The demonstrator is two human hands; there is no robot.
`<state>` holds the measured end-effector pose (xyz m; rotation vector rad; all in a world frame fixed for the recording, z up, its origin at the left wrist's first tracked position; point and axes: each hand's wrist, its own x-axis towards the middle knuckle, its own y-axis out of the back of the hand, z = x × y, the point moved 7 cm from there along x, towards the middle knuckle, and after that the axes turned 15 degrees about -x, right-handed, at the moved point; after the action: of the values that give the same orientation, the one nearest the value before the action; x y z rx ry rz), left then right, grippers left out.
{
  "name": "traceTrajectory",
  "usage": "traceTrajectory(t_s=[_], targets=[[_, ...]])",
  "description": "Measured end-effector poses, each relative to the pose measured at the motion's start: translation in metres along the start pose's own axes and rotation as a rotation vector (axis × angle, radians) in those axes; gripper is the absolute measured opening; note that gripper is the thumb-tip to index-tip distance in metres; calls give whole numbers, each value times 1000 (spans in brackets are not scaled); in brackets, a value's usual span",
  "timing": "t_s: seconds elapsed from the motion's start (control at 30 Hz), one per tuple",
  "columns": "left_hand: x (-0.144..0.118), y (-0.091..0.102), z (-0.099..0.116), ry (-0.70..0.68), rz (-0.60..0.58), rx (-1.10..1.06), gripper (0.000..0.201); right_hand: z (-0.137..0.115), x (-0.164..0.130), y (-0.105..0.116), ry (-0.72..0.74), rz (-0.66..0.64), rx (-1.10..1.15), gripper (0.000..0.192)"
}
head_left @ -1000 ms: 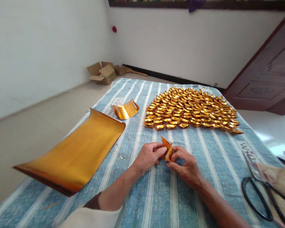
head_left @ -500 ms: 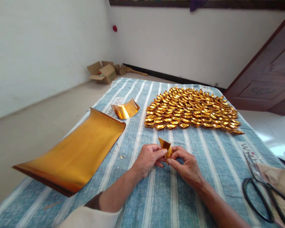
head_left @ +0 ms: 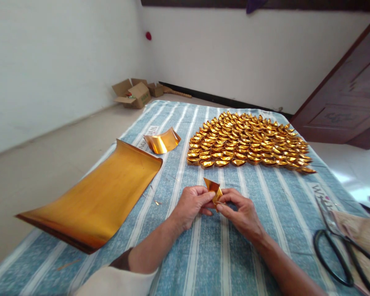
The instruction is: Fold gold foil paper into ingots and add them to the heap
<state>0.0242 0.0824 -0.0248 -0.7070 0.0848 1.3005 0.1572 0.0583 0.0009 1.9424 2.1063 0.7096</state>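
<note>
A small folded piece of gold foil paper (head_left: 213,190) sits pinched between both my hands above the blue striped cloth (head_left: 203,255). My left hand (head_left: 191,205) grips its left side with thumb and fingers. My right hand (head_left: 242,216) grips its right side, fingertips touching the foil. Beyond my hands lies a wide array of finished gold paper ingots (head_left: 246,142) in neat rows. A large stack of gold foil sheets (head_left: 95,197) lies curled to my left, with a smaller curled gold strip (head_left: 162,142) behind it.
Large black scissors (head_left: 336,246) lie at the right on a tan patterned cloth (head_left: 365,234). Open cardboard boxes (head_left: 135,93) stand on the floor by the far white wall. A dark wooden door (head_left: 345,102) stands open at right.
The folded foil has been turned and pressed smaller between my fingers; its point now leans left. Both hands stay in the same spot.
</note>
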Motion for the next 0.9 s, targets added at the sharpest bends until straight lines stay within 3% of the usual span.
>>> traceTrajectory(t_s=[0.33,0.9], targets=[[1,1,1,-19,12,-32,28,3,1,0,-54,-17,22,19],[-2,-3,2,-50,-33,-22,29,8,0,4,-103,137,-68,24]])
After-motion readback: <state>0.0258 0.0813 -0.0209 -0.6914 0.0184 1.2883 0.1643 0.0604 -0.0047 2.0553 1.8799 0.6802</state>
